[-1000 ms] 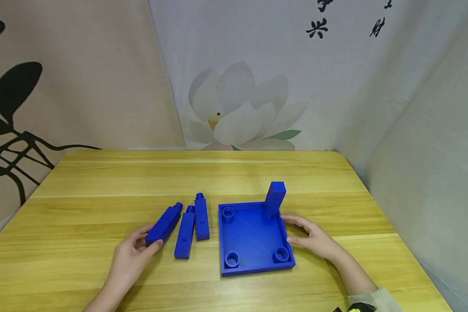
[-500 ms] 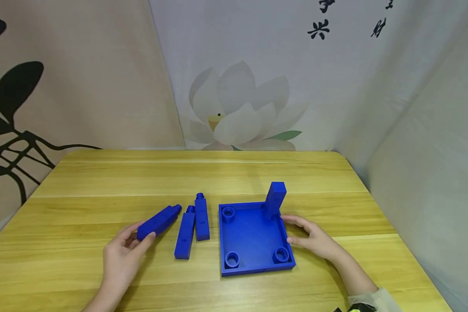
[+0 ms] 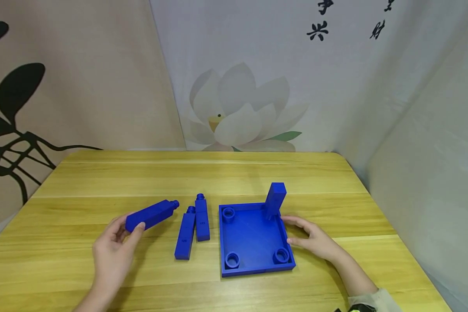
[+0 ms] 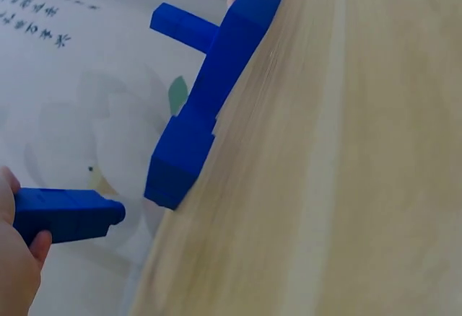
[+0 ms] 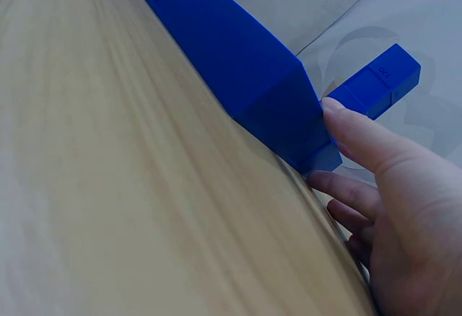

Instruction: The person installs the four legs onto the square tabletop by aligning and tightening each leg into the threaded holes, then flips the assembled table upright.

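Note:
My left hand [image 3: 115,249] pinches the thick end of a blue square post [image 3: 152,214] between thumb and fingers. Its narrow round tip points right and slightly away, and the post is lifted off the table. The left wrist view also shows this post [image 4: 65,213] in the grip. Against the right wall of a shallow blue square tray [image 3: 253,236], the thumb and fingertips of my right hand [image 3: 313,238] rest. At the tray's far right corner another blue post [image 3: 275,198] stands upright. Round sockets [image 3: 232,260] show in its other corners.
Two more blue posts lie on the wooden table between my left hand and the tray: a nearer one [image 3: 185,234] and a farther one [image 3: 202,218], touching or almost touching. Behind the table [image 3: 113,177] hangs a pale printed curtain [image 3: 335,95].
My left hand has moved left with the post, lifting it and turning it from a steep slant to nearly crosswise. The right hand and tray have stayed still.

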Motion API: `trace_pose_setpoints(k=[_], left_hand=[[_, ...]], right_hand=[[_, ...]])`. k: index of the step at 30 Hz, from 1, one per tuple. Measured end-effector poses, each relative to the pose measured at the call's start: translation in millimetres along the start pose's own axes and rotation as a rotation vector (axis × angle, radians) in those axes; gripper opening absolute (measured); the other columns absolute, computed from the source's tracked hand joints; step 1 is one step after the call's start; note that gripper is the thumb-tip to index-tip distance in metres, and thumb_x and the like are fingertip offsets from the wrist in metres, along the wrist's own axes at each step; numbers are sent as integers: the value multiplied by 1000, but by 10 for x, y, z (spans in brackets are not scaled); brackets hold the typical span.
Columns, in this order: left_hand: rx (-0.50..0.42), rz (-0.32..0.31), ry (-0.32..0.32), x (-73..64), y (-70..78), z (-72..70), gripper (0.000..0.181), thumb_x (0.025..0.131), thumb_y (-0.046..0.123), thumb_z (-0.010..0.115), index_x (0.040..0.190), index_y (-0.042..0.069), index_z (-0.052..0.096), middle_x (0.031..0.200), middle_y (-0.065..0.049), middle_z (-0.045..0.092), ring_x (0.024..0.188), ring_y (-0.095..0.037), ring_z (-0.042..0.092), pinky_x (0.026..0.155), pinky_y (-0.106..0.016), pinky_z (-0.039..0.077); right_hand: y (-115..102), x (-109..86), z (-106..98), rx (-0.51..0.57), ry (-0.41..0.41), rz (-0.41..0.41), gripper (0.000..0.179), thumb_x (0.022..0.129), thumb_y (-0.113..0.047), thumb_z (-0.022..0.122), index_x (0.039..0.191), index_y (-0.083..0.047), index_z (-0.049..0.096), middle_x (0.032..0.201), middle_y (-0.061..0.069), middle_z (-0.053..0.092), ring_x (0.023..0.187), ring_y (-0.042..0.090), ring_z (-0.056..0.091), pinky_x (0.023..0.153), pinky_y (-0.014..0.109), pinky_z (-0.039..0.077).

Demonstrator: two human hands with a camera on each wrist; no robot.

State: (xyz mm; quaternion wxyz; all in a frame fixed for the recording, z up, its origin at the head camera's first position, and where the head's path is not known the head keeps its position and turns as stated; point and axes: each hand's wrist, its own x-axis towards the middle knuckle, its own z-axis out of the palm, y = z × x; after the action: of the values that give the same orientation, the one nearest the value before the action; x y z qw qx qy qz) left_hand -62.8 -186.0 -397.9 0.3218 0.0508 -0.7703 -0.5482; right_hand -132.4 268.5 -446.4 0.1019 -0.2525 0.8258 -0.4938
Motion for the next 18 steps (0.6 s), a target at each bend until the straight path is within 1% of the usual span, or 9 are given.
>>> trace_pose_setpoints(k=[4, 8, 11, 14, 18], left_hand=[[-18, 36, -23, 41, 90, -3, 25, 79, -16, 69, 103, -13, 65, 92, 6, 63, 84, -5, 62, 78, -14, 49], [10, 83, -34, 78, 176, 1, 25, 78, -13, 71, 102, -10, 67, 87, 5, 64, 77, -4, 61, 71, -11, 48], [15, 112, -42, 104, 236, 20, 25, 77, -12, 73, 101, -9, 67, 84, 4, 64, 71, -5, 60, 66, -11, 46], [-11, 117, -60, 124, 293, 53, 26, 77, -12, 73, 102, -9, 67, 86, 2, 66, 73, -6, 61, 66, -12, 48], [-37, 107, -85, 153, 366, 112, 29, 78, -10, 73, 106, -7, 67, 91, 1, 66, 76, -8, 62, 67, -13, 48]], right_hand=[[6, -1, 2, -1, 2, -7, 53, 89, -21, 70, 138, -18, 50, 140, 0, 48, 129, 20, 43, 103, 24, 33], [11, 2, 5, -8, 0, -15, 53, 89, -21, 70, 139, -17, 50, 140, 0, 48, 129, 20, 43, 103, 24, 32], [9, 2, 4, -8, -1, -17, 53, 89, -20, 69, 139, -17, 50, 141, 0, 48, 129, 19, 43, 103, 23, 32], [6, 3, 0, -6, -2, -18, 53, 89, -20, 69, 139, -17, 50, 141, 1, 48, 129, 19, 43, 103, 23, 32], [6, 4, -4, -4, -4, -22, 53, 90, -19, 69, 139, -16, 50, 141, 1, 48, 129, 19, 43, 103, 22, 32]])
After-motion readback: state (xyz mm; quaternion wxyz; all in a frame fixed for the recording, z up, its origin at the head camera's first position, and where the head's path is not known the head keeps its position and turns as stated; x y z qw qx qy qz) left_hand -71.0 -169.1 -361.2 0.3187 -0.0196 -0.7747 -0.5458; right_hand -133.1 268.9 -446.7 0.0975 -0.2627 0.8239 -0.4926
